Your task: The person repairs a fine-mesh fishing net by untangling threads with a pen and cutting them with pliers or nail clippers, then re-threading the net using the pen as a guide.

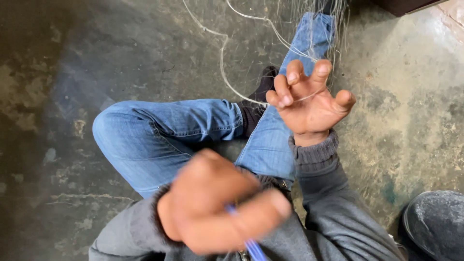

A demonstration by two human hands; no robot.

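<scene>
Seated on a stained concrete floor (pixel 72 63), I close my left hand (pixel 217 205) around a thin blue tool (pixel 252 246), its end poking out below the fist, close to the camera and blurred. My right hand (pixel 309 99) is spread open farther out, pale line (pixel 222 58) crossing its fingers and trailing away over my jeans (pixel 159 130) toward fine netting (pixel 319 19).

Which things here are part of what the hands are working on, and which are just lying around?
In use:
- left hand gripping blue tool
- right hand with pale line across its fingers
- fine netting

Lying about:
- dark round object
- concrete floor
</scene>
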